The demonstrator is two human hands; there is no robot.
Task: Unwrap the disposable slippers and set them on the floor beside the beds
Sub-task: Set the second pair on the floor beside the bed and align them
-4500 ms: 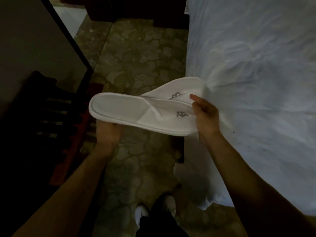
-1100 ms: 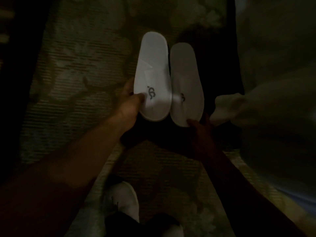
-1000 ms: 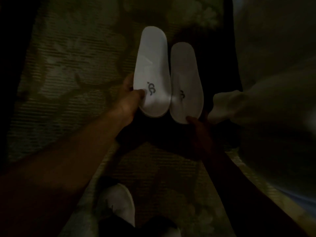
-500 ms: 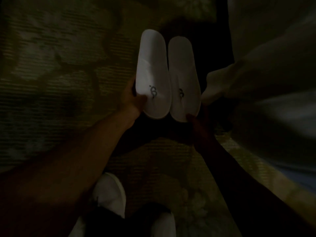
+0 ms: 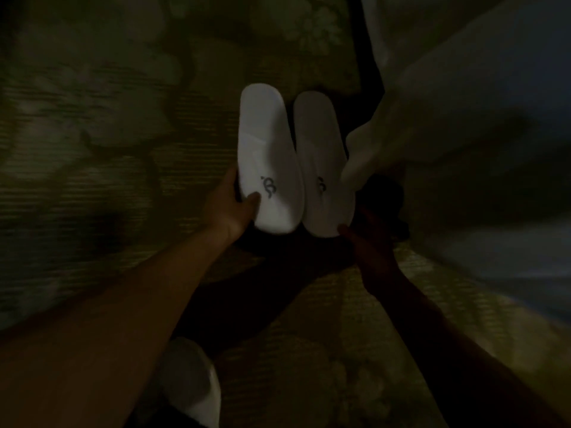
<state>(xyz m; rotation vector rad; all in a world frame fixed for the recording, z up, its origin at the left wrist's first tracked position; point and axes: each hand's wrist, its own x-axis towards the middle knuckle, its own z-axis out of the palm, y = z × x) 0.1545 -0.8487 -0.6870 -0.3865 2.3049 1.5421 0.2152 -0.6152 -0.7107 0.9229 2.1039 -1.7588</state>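
Observation:
Two white disposable slippers with a small dark logo lie side by side low over the patterned carpet, toes toward me. My left hand (image 5: 231,205) grips the toe end of the left slipper (image 5: 265,156), thumb on top by the logo. At the toe end of the right slipper (image 5: 321,168), my right hand (image 5: 370,242) holds on with its fingertips. A hanging corner of the bed sheet (image 5: 367,149) overlaps the right slipper's edge. The scene is very dim; whether the soles touch the floor is unclear.
The bed (image 5: 482,125) with white sheets fills the right side, its dark base (image 5: 367,57) running along the carpet (image 5: 108,134). My white shoe (image 5: 191,384) stands at the bottom centre. Open carpet spreads to the left.
Earlier I held both slippers stacked at waist height beside the bed. Since then I bent down, separated them and brought them side by side near the floor, drifting slightly toward the bed.

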